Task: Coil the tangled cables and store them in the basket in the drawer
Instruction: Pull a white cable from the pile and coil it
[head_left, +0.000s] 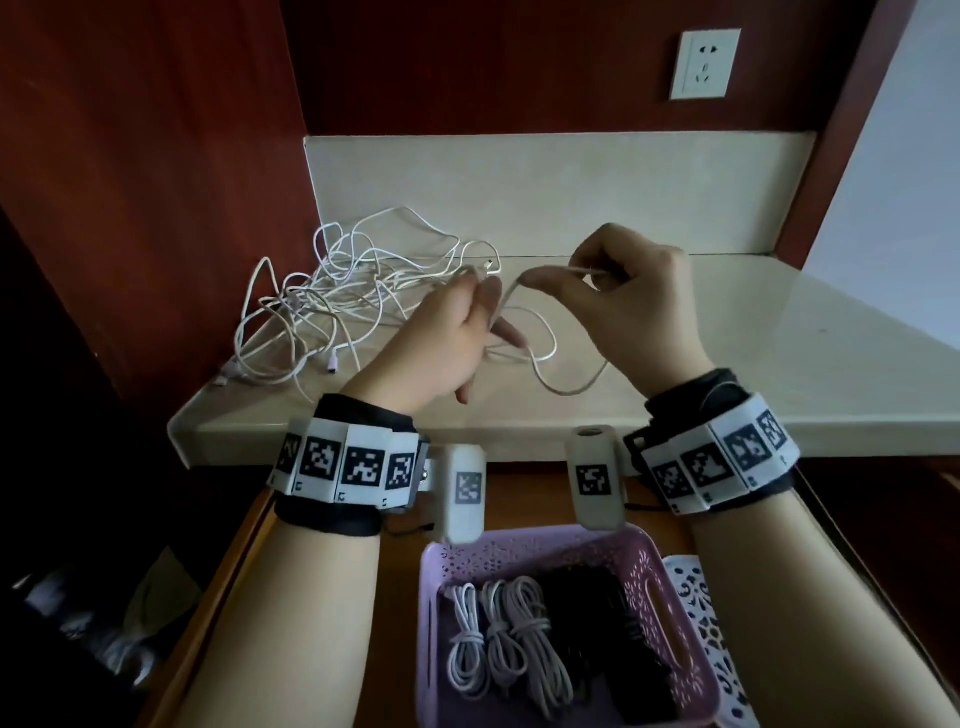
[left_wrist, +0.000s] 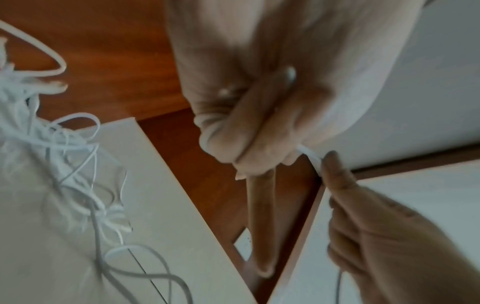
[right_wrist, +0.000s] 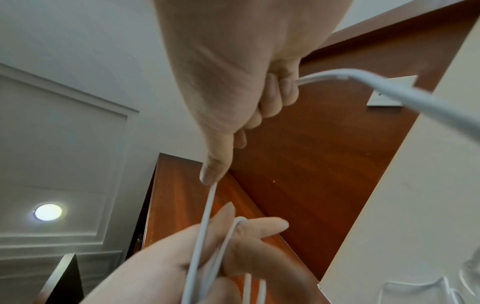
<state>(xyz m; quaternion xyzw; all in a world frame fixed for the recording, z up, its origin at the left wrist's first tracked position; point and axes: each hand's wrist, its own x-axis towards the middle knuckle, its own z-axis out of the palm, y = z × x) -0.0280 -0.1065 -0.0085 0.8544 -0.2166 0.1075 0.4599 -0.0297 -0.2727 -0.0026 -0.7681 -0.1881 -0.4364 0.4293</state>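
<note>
tangle: messy heap of white cables (head_left: 332, 291) on the left part of the worktop (head_left: 779, 364), up against the red wood wall. A couple of plug ends poke out on its near side.

left hand: left hand (head_left: 447, 343) is up over the worktop just right of the tangle, with strands of a white cable (head_left: 545, 358) running through its curled fingers. The right wrist view shows a few passes of it pinched between thumb and fingers (right_wrist: 259, 228), so it's gripping, not loose.

cable: the bit between the hands is short and nearly straight. Lower down, a slack loop lies on the worktop in front of both hands.

right hand: right hand (head_left: 639, 296) sits level with the left, close beside it. Thumb and forefinger pinch the cable, other fingers curled in around it. Its thicker plug end sticks out the far side of the fist in the right wrist view.

drawer: drawer (head_left: 395, 597) open below the worktop edge.

basket: pink basket (head_left: 670, 613) sits in the drawer with three tied white coils (head_left: 498, 639) lined up in it, plus something black beside them I can't make out.

socket: white wall socket (head_left: 705, 63) up top right.
</note>
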